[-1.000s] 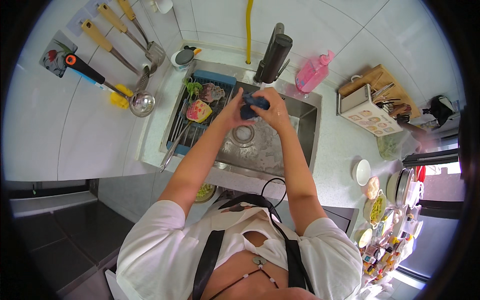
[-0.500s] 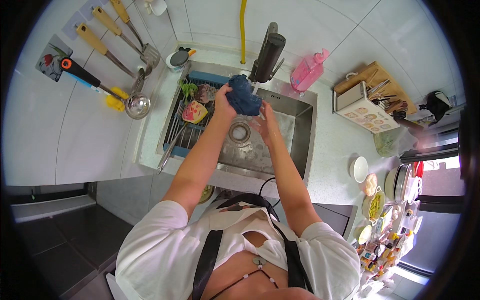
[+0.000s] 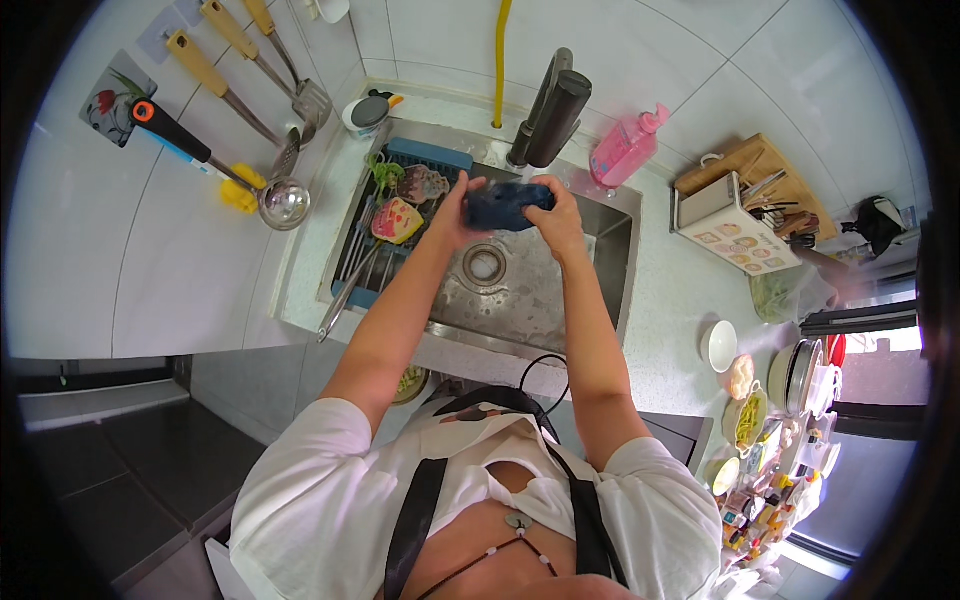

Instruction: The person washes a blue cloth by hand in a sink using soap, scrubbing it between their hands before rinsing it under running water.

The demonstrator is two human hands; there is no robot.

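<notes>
A dark blue cloth (image 3: 503,206) is bunched up lengthwise between my two hands, above the steel sink (image 3: 500,310) and just below the black faucet (image 3: 560,115). On the cloth's left end, my left hand (image 3: 458,214) is closed, its fingers partly hidden and slightly blurred. Wrapped round the other end is my right hand (image 3: 563,222), thumb toward me. The round drain (image 3: 484,266) shows beneath the cloth. Whether water is running cannot be made out now.
A blue-edged rack (image 3: 430,153) in the sink's left side bears colourful scrub pads (image 3: 398,222) and a long-handled metal utensil (image 3: 345,300). Behind the sink stands a pink pump bottle (image 3: 622,150). A knife holder (image 3: 735,225) and white bowl (image 3: 718,346) are at right; a ladle (image 3: 284,204) hangs at left.
My right hand has risen from below the cloth and closed on its right end. The cloth, which drooped from my left hand beside a thin water stream, is now gathered level between both hands.
</notes>
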